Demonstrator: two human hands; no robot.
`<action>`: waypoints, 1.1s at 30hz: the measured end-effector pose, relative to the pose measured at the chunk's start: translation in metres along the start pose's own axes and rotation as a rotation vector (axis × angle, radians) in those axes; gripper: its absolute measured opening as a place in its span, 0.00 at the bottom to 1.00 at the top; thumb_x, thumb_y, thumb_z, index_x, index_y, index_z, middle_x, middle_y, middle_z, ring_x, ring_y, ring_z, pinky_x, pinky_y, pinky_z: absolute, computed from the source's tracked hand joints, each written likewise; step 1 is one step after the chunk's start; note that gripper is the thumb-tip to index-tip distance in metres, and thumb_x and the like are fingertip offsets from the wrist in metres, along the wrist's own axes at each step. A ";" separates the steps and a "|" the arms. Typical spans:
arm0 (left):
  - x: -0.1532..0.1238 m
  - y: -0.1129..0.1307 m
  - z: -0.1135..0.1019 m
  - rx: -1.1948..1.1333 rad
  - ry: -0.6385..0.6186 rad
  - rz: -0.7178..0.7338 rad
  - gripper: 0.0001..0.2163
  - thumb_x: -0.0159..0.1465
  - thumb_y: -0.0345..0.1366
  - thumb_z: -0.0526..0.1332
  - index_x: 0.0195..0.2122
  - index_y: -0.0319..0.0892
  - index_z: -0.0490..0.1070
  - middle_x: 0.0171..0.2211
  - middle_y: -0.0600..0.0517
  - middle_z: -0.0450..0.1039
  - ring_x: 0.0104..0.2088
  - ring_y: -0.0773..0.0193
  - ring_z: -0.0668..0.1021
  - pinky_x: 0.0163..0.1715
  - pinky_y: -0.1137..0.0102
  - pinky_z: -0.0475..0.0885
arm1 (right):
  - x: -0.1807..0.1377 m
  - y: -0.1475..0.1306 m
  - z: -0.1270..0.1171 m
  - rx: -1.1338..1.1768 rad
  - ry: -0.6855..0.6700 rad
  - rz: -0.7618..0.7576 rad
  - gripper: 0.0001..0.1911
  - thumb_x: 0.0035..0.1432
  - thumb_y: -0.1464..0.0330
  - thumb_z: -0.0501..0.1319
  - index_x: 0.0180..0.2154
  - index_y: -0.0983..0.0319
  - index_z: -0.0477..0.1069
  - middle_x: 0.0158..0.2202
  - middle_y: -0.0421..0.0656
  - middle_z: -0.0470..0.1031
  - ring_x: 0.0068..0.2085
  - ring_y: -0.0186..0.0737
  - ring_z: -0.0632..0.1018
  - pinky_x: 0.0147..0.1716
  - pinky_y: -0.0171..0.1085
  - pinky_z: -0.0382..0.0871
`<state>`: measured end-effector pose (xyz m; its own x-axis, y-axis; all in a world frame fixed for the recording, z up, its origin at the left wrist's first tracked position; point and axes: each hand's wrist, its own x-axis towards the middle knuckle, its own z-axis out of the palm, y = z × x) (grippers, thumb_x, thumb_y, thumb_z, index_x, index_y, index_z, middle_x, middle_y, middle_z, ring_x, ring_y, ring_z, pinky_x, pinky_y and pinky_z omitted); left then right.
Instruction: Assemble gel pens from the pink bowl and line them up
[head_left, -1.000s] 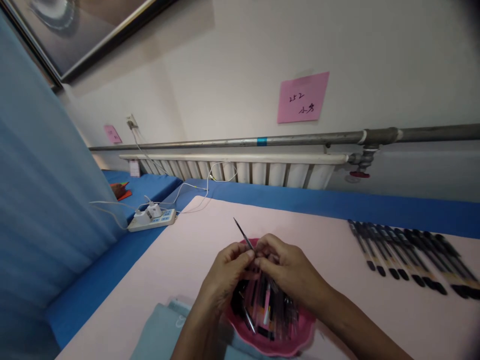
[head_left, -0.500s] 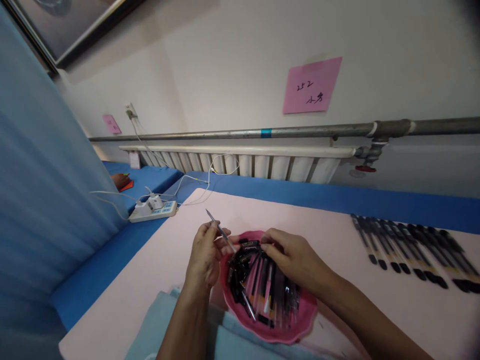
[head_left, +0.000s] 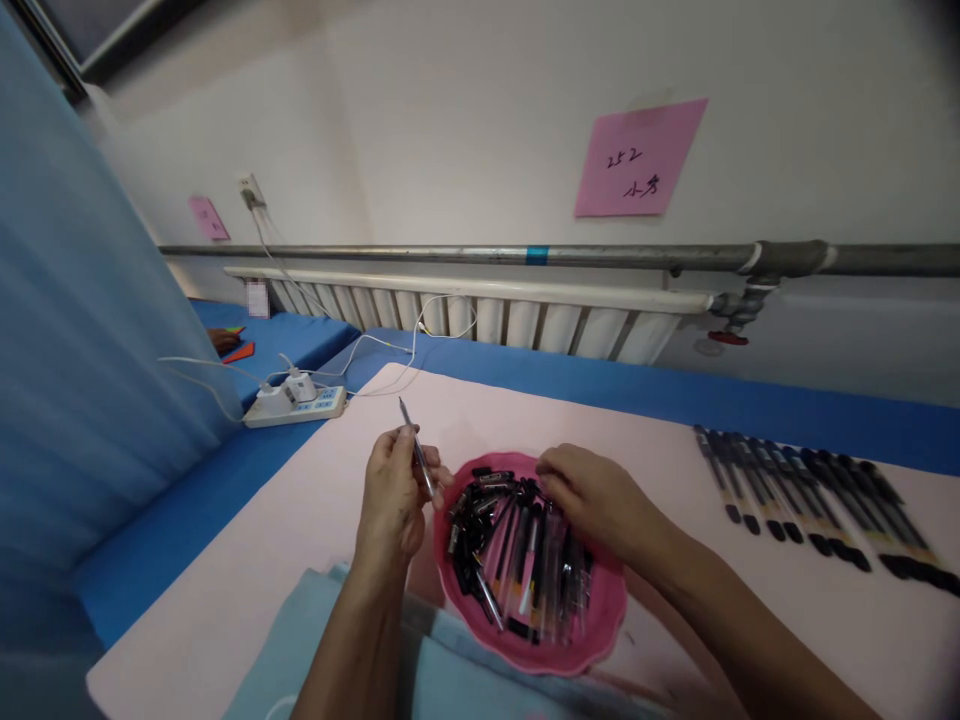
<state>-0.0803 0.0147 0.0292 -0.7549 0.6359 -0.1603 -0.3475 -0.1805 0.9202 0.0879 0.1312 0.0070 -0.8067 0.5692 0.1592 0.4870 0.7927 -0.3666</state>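
My left hand (head_left: 394, 495) is closed round a thin pen refill (head_left: 415, 448) whose metal tip points up and away, just left of a pink bowl (head_left: 600, 625). The bowl holds several black and clear pen parts (head_left: 517, 555). My right hand (head_left: 592, 495) rests over the bowl's far right rim, fingers curled down into the parts; whether it grips one is hidden. A row of several assembled black pens (head_left: 806, 495) lies on the pink table cover (head_left: 300, 540) to the right.
A white power strip (head_left: 292, 405) with cables sits on the blue surface at the left. A radiator (head_left: 480, 325) and a metal pipe (head_left: 525, 255) run along the wall. A light blue cloth (head_left: 315, 650) lies at the near edge. Another person's hand (head_left: 223, 341) shows far left.
My hands have come apart: the left carried the refill leftward off the bowl, and the right stayed over the bowl's parts. The view tilted down a little.
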 end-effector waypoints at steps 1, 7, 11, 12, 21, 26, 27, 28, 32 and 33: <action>-0.001 0.000 0.000 -0.004 -0.003 0.003 0.09 0.58 0.40 0.56 0.36 0.43 0.59 0.17 0.59 0.65 0.11 0.70 0.68 0.07 0.80 0.55 | 0.000 -0.001 0.002 -0.041 -0.016 -0.020 0.09 0.57 0.73 0.50 0.31 0.62 0.69 0.31 0.43 0.71 0.35 0.38 0.70 0.34 0.35 0.58; -0.003 -0.002 0.003 -0.002 -0.024 -0.029 0.08 0.58 0.40 0.55 0.35 0.42 0.60 0.15 0.60 0.63 0.09 0.73 0.62 0.06 0.81 0.49 | 0.002 -0.011 0.011 -0.300 -0.053 -0.148 0.10 0.58 0.74 0.53 0.34 0.60 0.72 0.35 0.45 0.72 0.38 0.42 0.67 0.37 0.40 0.53; -0.002 -0.004 0.004 -0.024 -0.043 -0.036 0.08 0.58 0.39 0.55 0.36 0.42 0.60 0.16 0.58 0.65 0.12 0.71 0.65 0.07 0.80 0.53 | 0.002 -0.020 0.018 -0.419 -0.060 -0.128 0.09 0.57 0.75 0.54 0.35 0.60 0.72 0.35 0.46 0.72 0.38 0.45 0.67 0.36 0.42 0.50; -0.002 -0.005 0.003 -0.028 -0.051 -0.043 0.08 0.58 0.39 0.56 0.36 0.42 0.60 0.17 0.58 0.66 0.13 0.71 0.66 0.07 0.80 0.54 | 0.001 -0.021 0.020 -0.442 -0.059 -0.113 0.09 0.56 0.75 0.54 0.34 0.60 0.72 0.36 0.46 0.72 0.38 0.46 0.67 0.35 0.42 0.50; -0.002 -0.008 0.002 -0.028 -0.115 -0.088 0.08 0.57 0.38 0.57 0.34 0.42 0.60 0.18 0.57 0.67 0.13 0.71 0.67 0.08 0.79 0.58 | -0.002 -0.026 0.026 -0.520 -0.054 -0.005 0.08 0.49 0.77 0.57 0.32 0.63 0.72 0.34 0.49 0.73 0.38 0.50 0.68 0.35 0.44 0.51; -0.003 -0.008 0.004 -0.018 -0.115 -0.109 0.07 0.57 0.37 0.57 0.34 0.42 0.60 0.18 0.57 0.66 0.14 0.71 0.68 0.07 0.79 0.57 | -0.002 -0.031 0.024 -0.542 -0.109 0.079 0.11 0.51 0.77 0.54 0.34 0.64 0.72 0.36 0.52 0.73 0.39 0.51 0.70 0.36 0.44 0.54; -0.003 -0.008 0.004 -0.015 -0.117 -0.113 0.07 0.57 0.37 0.57 0.34 0.42 0.60 0.18 0.57 0.66 0.14 0.70 0.68 0.07 0.79 0.57 | -0.002 -0.032 0.024 -0.545 -0.127 0.096 0.12 0.52 0.78 0.53 0.35 0.65 0.72 0.36 0.52 0.73 0.39 0.50 0.71 0.36 0.43 0.54; -0.003 -0.008 0.004 -0.013 -0.119 -0.116 0.08 0.57 0.37 0.57 0.35 0.42 0.60 0.18 0.57 0.66 0.14 0.70 0.68 0.07 0.79 0.58 | -0.002 -0.032 0.023 -0.549 -0.142 0.110 0.12 0.52 0.78 0.52 0.36 0.66 0.72 0.37 0.53 0.74 0.38 0.50 0.71 0.35 0.43 0.55; -0.003 -0.009 0.004 -0.005 -0.124 -0.122 0.09 0.56 0.38 0.58 0.35 0.41 0.61 0.19 0.57 0.67 0.14 0.70 0.68 0.07 0.78 0.58 | -0.002 -0.034 0.022 -0.554 -0.163 0.139 0.13 0.53 0.78 0.52 0.36 0.66 0.73 0.36 0.54 0.74 0.38 0.52 0.72 0.35 0.43 0.57; -0.003 -0.009 0.004 0.000 -0.124 -0.122 0.09 0.56 0.38 0.58 0.35 0.41 0.61 0.18 0.57 0.66 0.14 0.70 0.68 0.07 0.78 0.58 | -0.002 -0.035 0.022 -0.554 -0.166 0.144 0.13 0.53 0.78 0.52 0.36 0.66 0.73 0.37 0.54 0.74 0.39 0.52 0.72 0.35 0.44 0.57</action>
<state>-0.0725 0.0178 0.0226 -0.6324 0.7410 -0.2258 -0.4329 -0.0963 0.8963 0.0651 0.0975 -0.0005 -0.7395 0.6729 -0.0188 0.6613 0.7314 0.1663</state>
